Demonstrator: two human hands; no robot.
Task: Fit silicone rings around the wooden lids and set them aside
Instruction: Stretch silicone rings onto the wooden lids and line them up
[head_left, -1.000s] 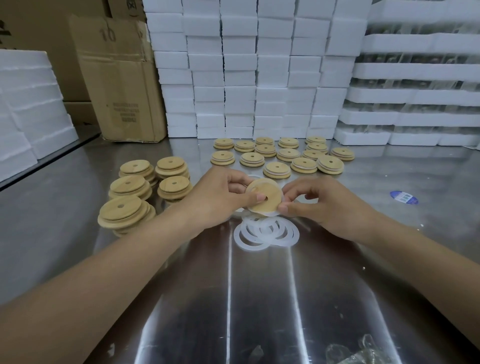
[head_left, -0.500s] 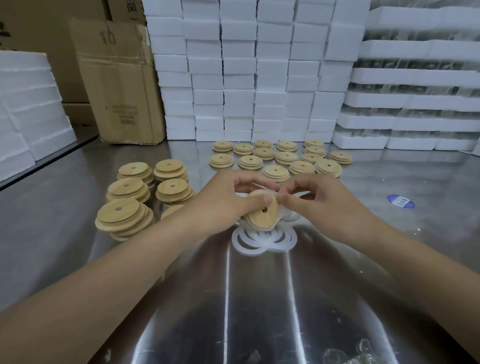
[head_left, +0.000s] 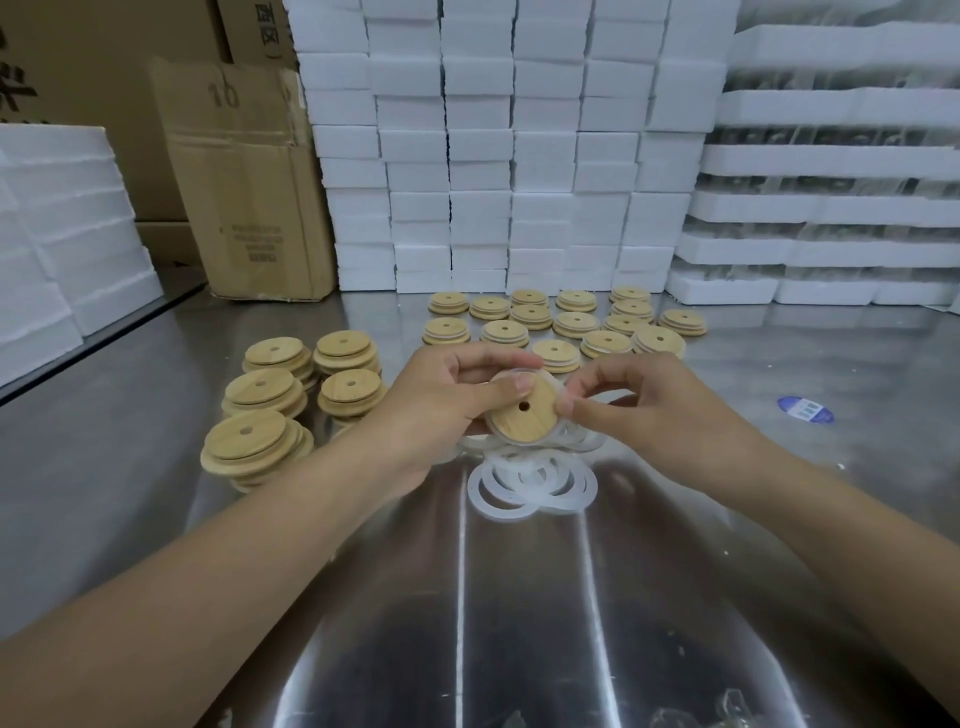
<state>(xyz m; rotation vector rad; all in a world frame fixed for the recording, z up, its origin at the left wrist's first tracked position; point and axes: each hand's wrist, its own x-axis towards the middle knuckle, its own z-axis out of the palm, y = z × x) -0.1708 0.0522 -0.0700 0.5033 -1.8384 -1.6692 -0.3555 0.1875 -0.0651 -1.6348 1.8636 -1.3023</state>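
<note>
Wooden lid (head_left: 522, 410) — left hand (head_left: 441, 400) holding, right hand (head_left: 639, 410) pinching silicone ring (head_left: 560, 388)

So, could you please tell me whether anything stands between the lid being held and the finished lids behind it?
Nothing visible does. The left hand and right hand hold the lid just before the finished lids; the loose rings lie nearer the person.

- Bright, even, cool light from overhead.
- Only soft, faint shadows under stacks of wooden lids (head_left: 260, 395).
- Broad streaked glare down steel table (head_left: 519, 623), strongest near centre.
- Foam blocks (head_left: 519, 156) nearly blown-out white.
- Loose silicone rings (head_left: 527, 488) low-contrast against that glare.
- Wide-angle bowing at edges, seen in leaning cardboard carton (head_left: 249, 197).
- Smeared, soft detail in foam trays (head_left: 831, 161) at far right.
</note>
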